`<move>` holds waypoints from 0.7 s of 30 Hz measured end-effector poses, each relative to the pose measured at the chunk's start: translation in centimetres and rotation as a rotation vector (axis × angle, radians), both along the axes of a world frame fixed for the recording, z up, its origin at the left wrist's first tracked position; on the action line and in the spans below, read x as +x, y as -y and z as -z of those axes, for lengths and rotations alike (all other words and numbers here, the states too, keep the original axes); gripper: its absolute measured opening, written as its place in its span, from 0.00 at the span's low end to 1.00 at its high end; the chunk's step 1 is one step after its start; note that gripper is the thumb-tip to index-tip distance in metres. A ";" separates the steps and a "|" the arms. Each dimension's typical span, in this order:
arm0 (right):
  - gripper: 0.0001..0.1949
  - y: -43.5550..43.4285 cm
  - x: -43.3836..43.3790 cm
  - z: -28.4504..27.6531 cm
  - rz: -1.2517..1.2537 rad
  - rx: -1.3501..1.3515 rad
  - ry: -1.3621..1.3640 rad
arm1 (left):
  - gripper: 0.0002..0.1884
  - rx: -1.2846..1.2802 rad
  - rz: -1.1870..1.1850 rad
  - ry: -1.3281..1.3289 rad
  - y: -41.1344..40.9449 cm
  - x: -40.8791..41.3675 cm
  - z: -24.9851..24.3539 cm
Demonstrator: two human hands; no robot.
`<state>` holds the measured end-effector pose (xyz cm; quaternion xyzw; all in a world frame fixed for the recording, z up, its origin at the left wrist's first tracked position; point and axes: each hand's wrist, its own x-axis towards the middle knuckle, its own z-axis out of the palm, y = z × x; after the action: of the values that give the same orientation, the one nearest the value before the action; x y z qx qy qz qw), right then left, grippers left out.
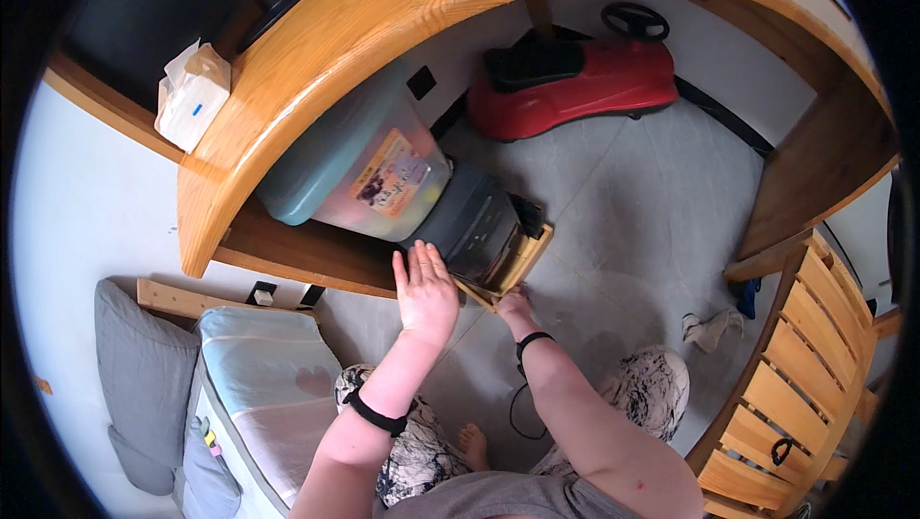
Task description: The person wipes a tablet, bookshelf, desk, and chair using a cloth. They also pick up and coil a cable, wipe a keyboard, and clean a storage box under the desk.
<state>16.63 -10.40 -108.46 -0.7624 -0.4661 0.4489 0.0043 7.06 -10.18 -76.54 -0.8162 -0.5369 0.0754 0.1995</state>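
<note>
My left hand [429, 297] lies flat, fingers extended, against the near side of a dark grey box [474, 217] under the desk. My right hand [513, 305] is at the near corner of a light wooden frame or tray [528, 256] beneath the dark box; its fingers are partly hidden, so their grip cannot be told. A translucent plastic storage bin [381, 181] with a teal lid and a printed label stands beside the dark box, partly under the desktop. Both wrists wear black bands, and a thin black cord hangs near the right one.
A curved wooden desktop [345, 37] arches overhead, with a tissue pack [194, 98] at its left. A red ride-on toy car [575, 88] stands by the wall. A slatted wooden chair [798, 382] is at right, a cloth [711, 330] on the floor, and a fabric-covered piece [269, 389] at left.
</note>
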 end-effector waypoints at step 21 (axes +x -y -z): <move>0.08 -8.2 9.9 -9.6 0.228 0.730 -0.325 | 0.42 -0.128 -0.057 0.276 -2.0 0.9 -1.1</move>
<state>26.57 -2.19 -98.83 -0.6767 -0.5006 0.3653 0.3976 7.97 -8.23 -75.49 -0.8142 -0.5764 0.0022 0.0691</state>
